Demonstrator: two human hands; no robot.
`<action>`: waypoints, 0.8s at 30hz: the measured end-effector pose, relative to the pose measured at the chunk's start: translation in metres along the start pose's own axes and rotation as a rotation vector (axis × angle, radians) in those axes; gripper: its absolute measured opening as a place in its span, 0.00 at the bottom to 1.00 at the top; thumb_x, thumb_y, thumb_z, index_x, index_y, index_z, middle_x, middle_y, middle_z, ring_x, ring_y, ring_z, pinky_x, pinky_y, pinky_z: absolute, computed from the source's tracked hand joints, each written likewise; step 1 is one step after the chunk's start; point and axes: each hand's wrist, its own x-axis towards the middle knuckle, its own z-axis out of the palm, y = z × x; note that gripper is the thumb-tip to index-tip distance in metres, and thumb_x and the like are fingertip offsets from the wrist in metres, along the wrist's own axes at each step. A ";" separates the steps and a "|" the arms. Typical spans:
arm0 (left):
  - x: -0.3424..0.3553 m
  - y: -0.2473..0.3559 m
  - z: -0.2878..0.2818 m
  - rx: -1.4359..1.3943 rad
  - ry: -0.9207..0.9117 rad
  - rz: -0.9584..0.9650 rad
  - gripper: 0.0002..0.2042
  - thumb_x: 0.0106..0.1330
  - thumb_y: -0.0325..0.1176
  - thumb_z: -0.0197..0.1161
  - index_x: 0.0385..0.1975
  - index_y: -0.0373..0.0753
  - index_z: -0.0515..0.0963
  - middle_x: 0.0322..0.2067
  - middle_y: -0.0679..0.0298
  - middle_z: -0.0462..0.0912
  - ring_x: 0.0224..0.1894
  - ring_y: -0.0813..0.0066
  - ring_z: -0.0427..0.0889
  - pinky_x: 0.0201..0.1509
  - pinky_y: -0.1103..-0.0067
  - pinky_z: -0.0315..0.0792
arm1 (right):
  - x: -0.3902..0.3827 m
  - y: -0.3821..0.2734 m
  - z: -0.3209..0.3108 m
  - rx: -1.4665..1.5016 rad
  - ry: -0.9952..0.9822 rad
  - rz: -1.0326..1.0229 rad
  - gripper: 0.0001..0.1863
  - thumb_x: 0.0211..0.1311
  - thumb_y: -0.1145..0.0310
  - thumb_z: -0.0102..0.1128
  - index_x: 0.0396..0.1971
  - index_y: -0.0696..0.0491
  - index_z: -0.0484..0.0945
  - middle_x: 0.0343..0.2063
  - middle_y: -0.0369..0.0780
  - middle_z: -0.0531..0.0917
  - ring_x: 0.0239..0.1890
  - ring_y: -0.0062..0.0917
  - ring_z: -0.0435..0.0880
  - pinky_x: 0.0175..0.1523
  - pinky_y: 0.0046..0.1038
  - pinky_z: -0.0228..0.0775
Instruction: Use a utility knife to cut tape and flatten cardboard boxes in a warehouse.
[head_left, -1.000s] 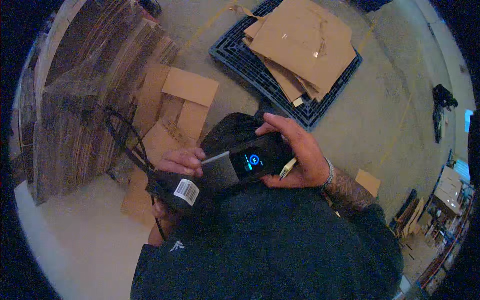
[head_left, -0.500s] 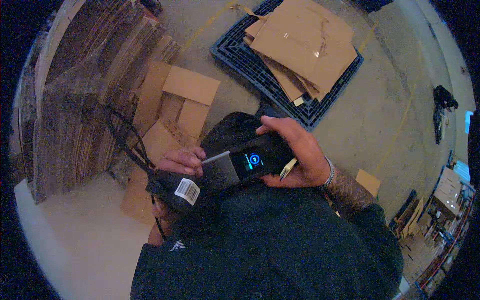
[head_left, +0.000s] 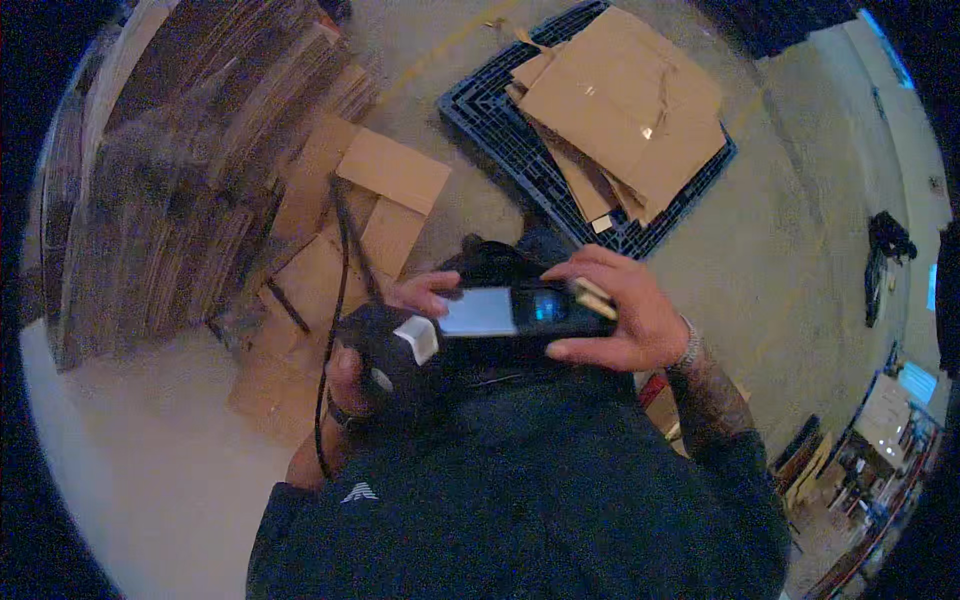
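Observation:
A black device [head_left: 560, 318] with a small lit blue screen lies between my hands, in front of my dark top. My right hand [head_left: 645, 320] is closed around its right end, thumb on the near side and fingers on the far side. A slim pale yellow object [head_left: 594, 298] sits at those fingers; its kind is unclear. My left hand [head_left: 345, 370] wraps a black, boxy part [head_left: 385, 335] at the left end, which bears a white label [head_left: 420, 340]. A pale flat panel [head_left: 478, 311] shows beside the screen. A black cable [head_left: 342, 270] hangs by my left hand.
Flattened cardboard sheets [head_left: 625, 110] lie on a dark plastic pallet [head_left: 480, 110] ahead. Tall stacks of flat cardboard [head_left: 190, 170] stand at the left, with an opened carton [head_left: 395, 170] beside them. Cluttered shelving [head_left: 870, 480] runs along the far right.
The device has turned more level and tilted, so its pale panel now faces up brightly. My right hand has shifted slightly right. The cable has swung away from the left-hand stacks.

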 end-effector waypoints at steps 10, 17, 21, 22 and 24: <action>-0.013 0.008 -0.004 0.327 0.093 -0.099 0.38 0.53 0.61 0.68 0.50 0.29 0.75 0.52 0.55 0.77 0.56 0.64 0.75 0.60 0.69 0.67 | -0.022 0.010 -0.029 0.079 0.262 0.422 0.28 0.52 0.53 0.72 0.46 0.57 0.78 0.40 0.44 0.81 0.44 0.34 0.81 0.52 0.32 0.71; -0.006 -0.005 -0.005 0.239 0.278 -0.260 0.27 0.59 0.41 0.71 0.54 0.32 0.73 0.48 0.61 0.79 0.48 0.74 0.78 0.55 0.76 0.71 | 0.002 0.024 0.006 0.244 0.283 0.513 0.30 0.55 0.49 0.70 0.46 0.59 0.78 0.36 0.41 0.85 0.40 0.24 0.82 0.49 0.28 0.74; 0.012 0.002 0.009 0.292 0.365 -0.389 0.23 0.63 0.34 0.68 0.55 0.33 0.72 0.43 0.64 0.81 0.41 0.79 0.79 0.45 0.80 0.75 | 0.009 0.029 0.015 0.233 0.259 0.489 0.32 0.56 0.47 0.69 0.48 0.61 0.77 0.38 0.43 0.85 0.41 0.24 0.82 0.49 0.27 0.73; 0.012 -0.001 0.009 0.321 0.378 -0.364 0.22 0.63 0.35 0.68 0.54 0.33 0.72 0.41 0.65 0.81 0.38 0.81 0.79 0.42 0.81 0.75 | 0.011 0.028 0.015 0.234 0.258 0.486 0.32 0.56 0.47 0.69 0.48 0.61 0.77 0.38 0.43 0.85 0.41 0.24 0.82 0.49 0.27 0.73; 0.012 -0.002 0.009 0.353 0.395 -0.337 0.21 0.64 0.35 0.68 0.53 0.33 0.73 0.40 0.65 0.81 0.35 0.82 0.78 0.38 0.83 0.75 | 0.016 0.025 0.015 0.254 0.211 0.522 0.33 0.55 0.47 0.69 0.49 0.61 0.77 0.38 0.44 0.85 0.42 0.25 0.83 0.51 0.28 0.73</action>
